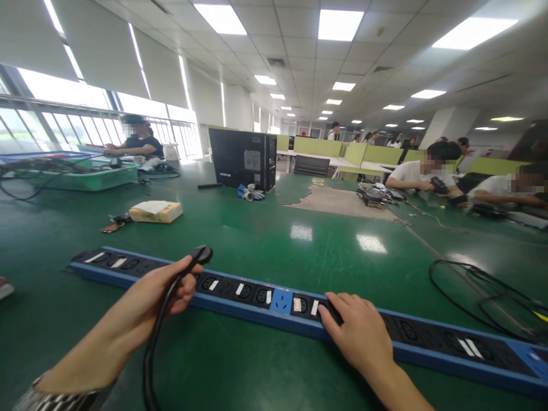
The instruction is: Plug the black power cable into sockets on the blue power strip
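A long blue and black power strip (252,313) lies slantwise across the green table in front of me. Its top carries rows of sockets and several small white and pink stickers. My left hand (169,285) is closed around a black power plug (202,254), held over the strip's left half. The plug's thick black cable (150,359) runs down past my wrist and out of the bottom of the view. My right hand (357,328) rests on the strip right of its middle, fingers over the far edge and thumb on top, gripping it.
Beyond the strip are a tissue pack (156,212), a green basket (92,178) with cables, a black computer case (242,160) and gloves (250,192). Loose black cable (462,285) lies at right. Other people sit at the table's far sides.
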Tool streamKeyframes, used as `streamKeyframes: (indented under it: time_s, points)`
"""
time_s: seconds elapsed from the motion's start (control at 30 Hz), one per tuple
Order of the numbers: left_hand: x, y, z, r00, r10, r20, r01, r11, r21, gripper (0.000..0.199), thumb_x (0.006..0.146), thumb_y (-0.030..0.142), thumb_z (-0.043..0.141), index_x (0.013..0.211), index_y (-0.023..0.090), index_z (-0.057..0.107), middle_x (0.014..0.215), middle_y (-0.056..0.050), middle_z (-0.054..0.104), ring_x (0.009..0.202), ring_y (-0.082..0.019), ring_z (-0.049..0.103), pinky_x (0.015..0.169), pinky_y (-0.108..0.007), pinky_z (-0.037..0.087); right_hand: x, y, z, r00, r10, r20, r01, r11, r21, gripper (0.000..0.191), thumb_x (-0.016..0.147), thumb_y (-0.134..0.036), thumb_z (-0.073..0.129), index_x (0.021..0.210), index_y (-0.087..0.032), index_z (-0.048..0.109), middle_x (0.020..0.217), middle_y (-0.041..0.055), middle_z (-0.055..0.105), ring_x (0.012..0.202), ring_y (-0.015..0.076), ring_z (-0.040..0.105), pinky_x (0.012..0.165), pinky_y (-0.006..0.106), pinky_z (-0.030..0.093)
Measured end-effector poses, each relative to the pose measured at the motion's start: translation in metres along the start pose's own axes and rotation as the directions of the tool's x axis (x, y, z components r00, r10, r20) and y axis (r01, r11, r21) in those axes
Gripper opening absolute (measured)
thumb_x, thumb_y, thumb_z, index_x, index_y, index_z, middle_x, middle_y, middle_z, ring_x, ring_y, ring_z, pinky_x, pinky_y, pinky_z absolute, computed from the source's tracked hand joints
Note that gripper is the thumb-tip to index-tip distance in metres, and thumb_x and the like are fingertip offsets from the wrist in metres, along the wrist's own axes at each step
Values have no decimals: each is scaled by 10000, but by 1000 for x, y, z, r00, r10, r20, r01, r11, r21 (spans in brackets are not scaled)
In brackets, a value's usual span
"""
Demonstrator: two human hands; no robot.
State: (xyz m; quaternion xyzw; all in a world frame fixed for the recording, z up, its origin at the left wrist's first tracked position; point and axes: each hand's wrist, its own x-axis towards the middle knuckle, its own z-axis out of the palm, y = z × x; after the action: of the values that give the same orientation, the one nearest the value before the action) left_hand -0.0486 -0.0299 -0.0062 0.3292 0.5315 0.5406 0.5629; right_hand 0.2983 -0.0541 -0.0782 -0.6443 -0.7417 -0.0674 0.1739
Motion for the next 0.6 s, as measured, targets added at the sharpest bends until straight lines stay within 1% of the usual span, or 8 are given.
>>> streamKeyframes:
  time_s: [0.07,0.1,0.17,0.23,0.33,0.47,0.6]
  points:
    - [2,-14,-1,999,-35,14,33,993,116,294,824,415,638,812,121,624,490,36,516,399,-77,413,337,-142,289,0,0,0,1000,0,-5,0,1000,-6,346,930,-412,470,1121,-222,687,1014,38,716,940,232,611,842,385,387]
    - [3,-20,-3,998,-56,17,52,984,168,351,805,474,644,805,124,624,476,43,506,388,-71,396,334,-139,264,0,0,0,1000,0,-3,0,1000,-9,347,929,-413,471,1121,-221,688,1010,39,717,937,232,611,839,383,388]
    - [6,-28,-6,997,-71,19,63,963,264,457,728,575,673,798,124,635,432,62,460,354,-63,342,324,-145,213,0,1,0,1000,-3,2,3,1000,-13,347,927,-412,474,1122,-221,689,1011,39,717,937,232,612,839,382,389]
    - [6,-34,-5,997,-65,38,49,947,317,519,649,622,699,791,125,649,388,81,405,329,-58,288,320,-156,194,0,1,1,1000,-6,2,6,1000,-13,347,926,-412,475,1121,-221,690,1018,40,717,941,233,613,840,382,390]
    - [5,-40,4,998,-40,46,21,937,349,506,614,613,708,764,131,656,350,95,353,309,-53,249,324,-162,194,-1,2,1,1000,-5,-3,5,1000,-9,351,927,-414,468,1119,-221,690,1015,38,717,938,232,615,841,386,393]
    - [-1,-44,16,998,-33,45,17,947,322,476,629,606,688,749,147,644,339,104,325,292,-59,243,320,-164,175,-1,3,2,1000,-9,3,9,1000,-10,353,925,-418,468,1119,-224,689,1011,38,717,931,238,616,837,396,397]
    - [-4,-48,21,998,-46,37,33,957,289,462,635,605,685,745,161,618,331,113,297,278,-62,229,307,-160,151,0,2,3,1000,-2,-5,2,1000,1,340,922,-415,471,1111,-237,690,1012,39,718,935,238,617,837,394,394]
